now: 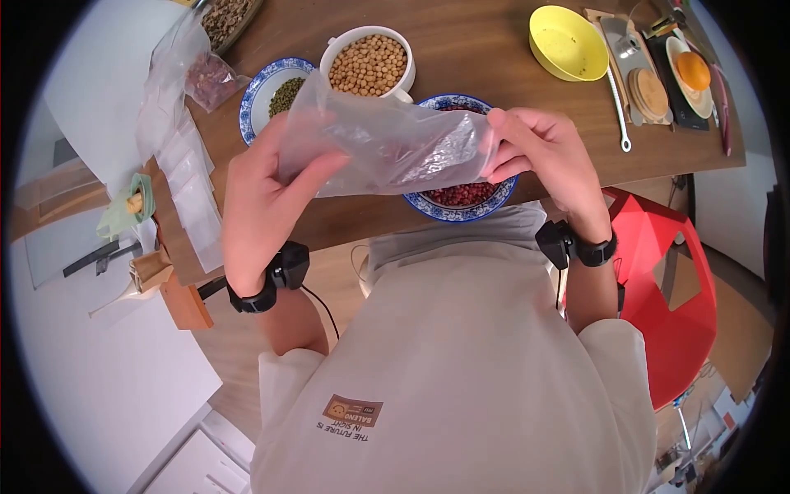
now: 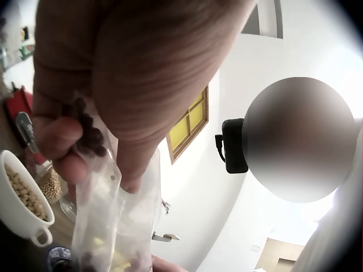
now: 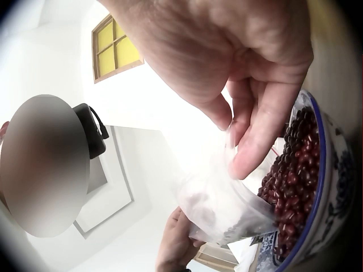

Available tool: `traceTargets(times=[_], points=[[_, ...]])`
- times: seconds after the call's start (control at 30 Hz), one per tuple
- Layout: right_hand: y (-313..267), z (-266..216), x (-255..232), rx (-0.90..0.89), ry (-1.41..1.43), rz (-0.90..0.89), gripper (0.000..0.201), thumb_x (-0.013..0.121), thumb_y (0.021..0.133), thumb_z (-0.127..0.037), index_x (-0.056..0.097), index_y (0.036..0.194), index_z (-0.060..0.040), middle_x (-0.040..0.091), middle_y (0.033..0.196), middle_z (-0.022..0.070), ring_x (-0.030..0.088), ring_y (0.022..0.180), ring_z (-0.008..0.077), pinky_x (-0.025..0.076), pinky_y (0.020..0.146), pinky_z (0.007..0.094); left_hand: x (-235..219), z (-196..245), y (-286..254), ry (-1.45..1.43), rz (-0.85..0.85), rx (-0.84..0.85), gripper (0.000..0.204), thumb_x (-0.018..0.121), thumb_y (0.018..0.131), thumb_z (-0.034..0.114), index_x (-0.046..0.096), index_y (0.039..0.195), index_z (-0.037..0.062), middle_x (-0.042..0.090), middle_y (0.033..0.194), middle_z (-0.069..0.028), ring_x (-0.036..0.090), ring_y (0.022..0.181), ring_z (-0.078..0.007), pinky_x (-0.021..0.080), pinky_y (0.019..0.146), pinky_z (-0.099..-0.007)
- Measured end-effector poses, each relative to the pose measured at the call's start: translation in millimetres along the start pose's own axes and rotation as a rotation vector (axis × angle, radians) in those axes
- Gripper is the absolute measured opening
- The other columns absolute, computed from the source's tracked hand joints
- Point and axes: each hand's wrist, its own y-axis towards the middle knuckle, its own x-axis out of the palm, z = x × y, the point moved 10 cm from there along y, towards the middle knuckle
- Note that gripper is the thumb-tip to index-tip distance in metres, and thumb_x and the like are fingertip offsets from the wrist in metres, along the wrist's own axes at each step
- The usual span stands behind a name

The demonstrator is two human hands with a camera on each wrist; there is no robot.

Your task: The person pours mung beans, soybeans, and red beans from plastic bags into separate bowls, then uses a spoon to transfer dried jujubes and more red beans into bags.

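Note:
A clear plastic bag (image 1: 403, 152) stretches sideways between both hands, over a blue-and-white bowl (image 1: 448, 212) of dark red beans (image 1: 465, 195). My left hand (image 1: 267, 185) grips one end; in the left wrist view several dark beans (image 2: 89, 133) show inside the plastic at its fingers. At the other end, my right hand (image 1: 555, 152) pinches the bag's edge between thumb and fingers, as the right wrist view also shows. The bag hides the middle of the bowl.
Behind the bag stand a white handled bowl (image 1: 409, 76) of chickpeas and a patterned plate (image 1: 249, 103) with green beans. Several flat plastic bags (image 1: 189, 193) lie at left. A yellow bowl (image 1: 568, 49), a white utensil (image 1: 619, 111) and an orange (image 1: 693, 71) are at far right.

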Motion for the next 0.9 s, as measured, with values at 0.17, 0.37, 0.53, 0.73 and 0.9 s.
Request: traceTargets(times=[0.17, 0.37, 0.53, 0.73, 0.9], points=[[-6.7, -1.6, -8.4, -0.004, -0.010, 0.052, 0.039, 0.062, 0.105, -0.032, 0.071, 0.090, 0.0032, 0.070, 0.085, 0.0078, 0.073, 0.076, 0.0165, 0.062, 0.069, 0.0274, 5.6, 4.2, 4.8, 0.045, -0.016, 0.024, 0.032, 0.080, 0.088, 0.012, 0.068, 0.116, 0.0032, 0.074, 0.087, -0.0036, 0.060, 0.071, -0.0077, 0.049, 0.066, -0.0231], [-0.2, 1.5, 1.5, 0.010, 0.011, 0.013, 0.038, 0.063, 0.104, -0.032, 0.071, 0.091, 0.0032, 0.070, 0.087, 0.0081, 0.074, 0.076, 0.0174, 0.063, 0.069, 0.0280, -6.5, 6.9, -1.7, 0.058, 0.018, 0.009, 0.033, 0.081, 0.087, 0.011, 0.067, 0.116, 0.0022, 0.074, 0.088, -0.0033, 0.060, 0.071, -0.0067, 0.048, 0.066, -0.0222], [4.8, 1.1, 16.0, 0.031, 0.016, 0.005, 0.037, 0.062, 0.104, -0.030, 0.071, 0.092, 0.0029, 0.070, 0.087, 0.0080, 0.074, 0.079, 0.0183, 0.063, 0.067, 0.0285, -23.6, 6.8, -11.2, -0.022, 0.098, 0.000, 0.034, 0.080, 0.088, 0.007, 0.066, 0.119, 0.0005, 0.074, 0.091, -0.0023, 0.060, 0.075, -0.0051, 0.047, 0.066, -0.0208], [-1.1, 0.6, 4.5, 0.015, 0.004, 0.003, 0.037, 0.063, 0.104, -0.032, 0.071, 0.093, 0.0026, 0.070, 0.090, 0.0083, 0.075, 0.080, 0.0190, 0.063, 0.067, 0.0293, -15.1, 6.5, -5.8, 0.024, 0.080, 0.045, 0.034, 0.079, 0.089, 0.006, 0.066, 0.120, 0.0001, 0.075, 0.092, -0.0025, 0.060, 0.076, -0.0045, 0.048, 0.067, -0.0209], [-10.6, -1.4, -12.1, 0.013, -0.031, 0.079, 0.039, 0.062, 0.104, -0.034, 0.071, 0.093, 0.0027, 0.070, 0.088, 0.0080, 0.074, 0.079, 0.0182, 0.062, 0.065, 0.0285, 5.3, 14.1, 2.3, 0.028, 0.001, 0.111, 0.033, 0.081, 0.087, 0.012, 0.067, 0.115, 0.0018, 0.075, 0.089, -0.0057, 0.060, 0.069, -0.0091, 0.049, 0.065, -0.0234]])
